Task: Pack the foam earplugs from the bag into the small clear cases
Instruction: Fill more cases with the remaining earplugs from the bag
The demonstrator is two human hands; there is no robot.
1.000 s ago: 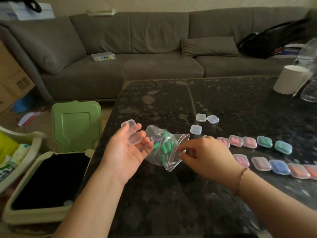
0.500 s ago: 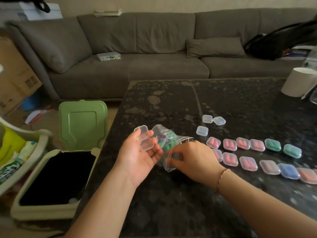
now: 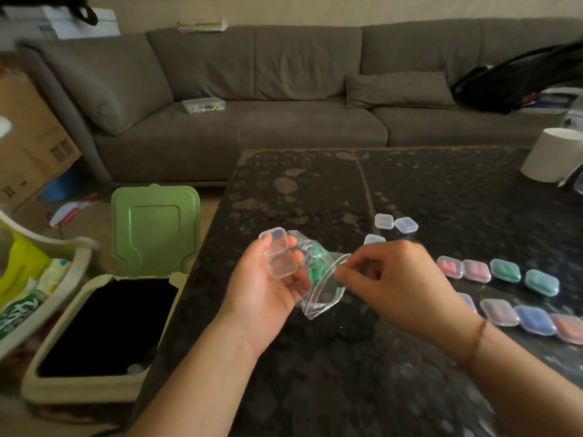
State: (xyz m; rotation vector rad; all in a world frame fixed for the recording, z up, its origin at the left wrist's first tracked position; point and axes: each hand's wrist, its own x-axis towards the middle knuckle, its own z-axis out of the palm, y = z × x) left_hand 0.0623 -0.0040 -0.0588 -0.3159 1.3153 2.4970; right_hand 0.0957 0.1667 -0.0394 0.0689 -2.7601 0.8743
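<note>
Holding an open clear case (image 3: 278, 254) on the upturned fingers of the left hand (image 3: 268, 290), a person works at a dark stone table (image 3: 315, 190) in front of a grey sofa (image 3: 252, 89). The case lies hinged wide, both halves empty, resting on the fingertips with the thumb beside it. Just right of it, a small clear bag (image 3: 318, 279) sits between the two hands, its mouth gaping toward the camera; green earplugs (image 3: 315, 272) show inside, pressed against the left hand's fingers. The right hand (image 3: 400, 285) is curled at the bag's mouth, thumb and forefinger pinching together at the rim, a hint of green showing at the tips; whether they grip an earplug or only the plastic cannot be told. A thin bracelet (image 3: 476, 345) circles the right wrist. To the right on the table, closed cases run in two rows: filled pink and green ones (image 3: 504, 270) in the far row, pink and blue ones (image 3: 534, 320) in the near row. Three empty cases (image 3: 396, 223) lie apart beyond the hands. A white cup (image 3: 550, 154) stands at the table's far right edge. Left of the table, on the floor, a bin (image 3: 94, 380) stands with its green lid (image 3: 156, 228) raised.
</note>
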